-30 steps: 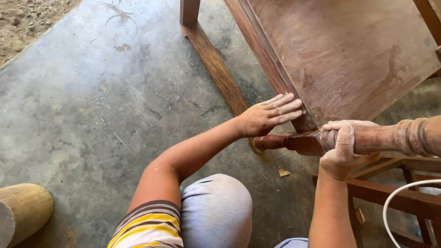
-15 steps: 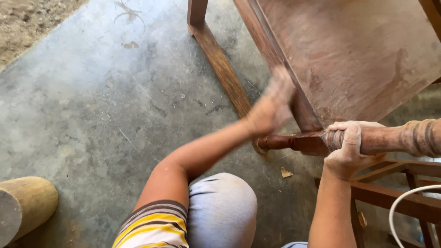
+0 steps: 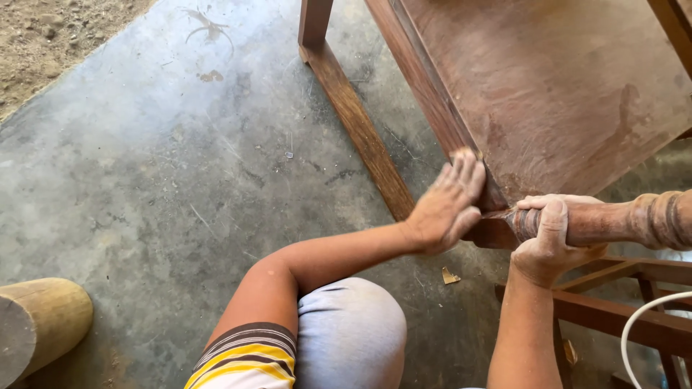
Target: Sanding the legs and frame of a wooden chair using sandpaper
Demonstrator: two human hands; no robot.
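Note:
A brown wooden piece of furniture lies tipped over on the concrete, its flat panel facing up. A turned wooden leg runs sideways at the right. My right hand is wrapped around that leg near its square end. My left hand is flat, fingers together, pressed against the frame rail where it meets the leg's end. Both hands are dusty.
A lower wooden stretcher lies on the concrete floor. A round log end sits at bottom left. More wooden rails and a white cable are at bottom right. A small wood chip lies near my knee.
My left hand swung away in a blur, then came back flat against the rail near the leg's end. My right hand kept its grip on the leg.

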